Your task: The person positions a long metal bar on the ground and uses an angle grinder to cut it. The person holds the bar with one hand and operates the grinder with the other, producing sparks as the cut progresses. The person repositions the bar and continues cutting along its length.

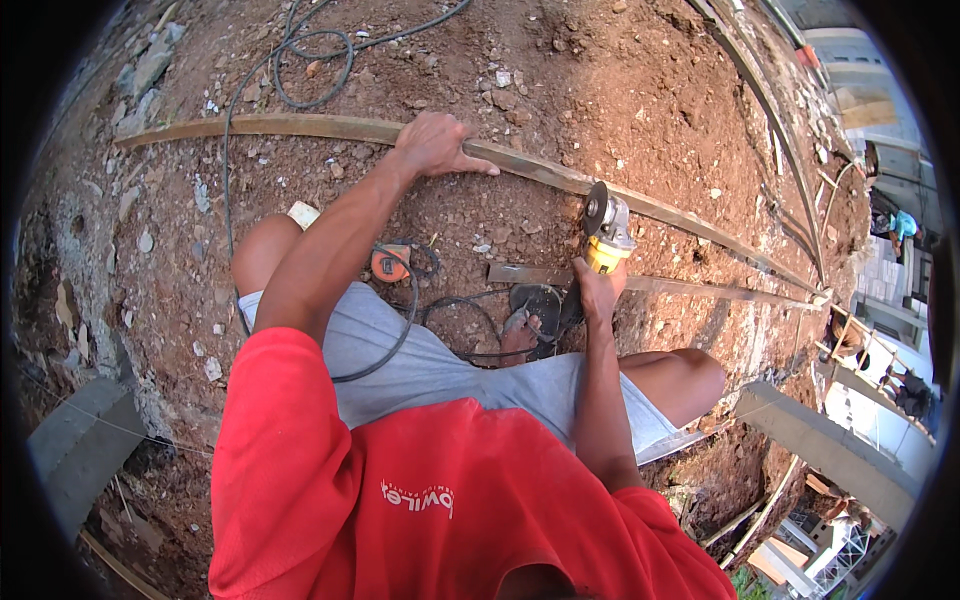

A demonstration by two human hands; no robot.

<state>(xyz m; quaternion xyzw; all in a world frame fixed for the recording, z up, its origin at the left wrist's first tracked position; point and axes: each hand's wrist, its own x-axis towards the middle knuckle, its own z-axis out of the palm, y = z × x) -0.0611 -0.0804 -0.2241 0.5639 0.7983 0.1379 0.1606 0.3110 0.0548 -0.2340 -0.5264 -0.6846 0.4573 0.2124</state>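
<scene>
My left hand [435, 145] grips a long wooden batten [270, 125] that lies across the dirt ahead of me. My right hand [598, 285] holds a yellow and black angle grinder [610, 245], its dark disc close beside the batten, to the right of my left hand; whether they touch I cannot tell. A second strip [680, 285] lies nearer me, passing by the grinder. An orange tape measure [390, 264] and loops of black cable [290, 50] lie on the soil. My bare foot [520, 335] shows below the grinder.
I sit on rubbly reddish soil [540, 100] with my knees apart. Grey concrete beams [830, 440] run at lower right and lower left. Long strips [760, 95] lie at upper right. Beyond, at the far right, a person in a light blue top [903, 225] is among building materials.
</scene>
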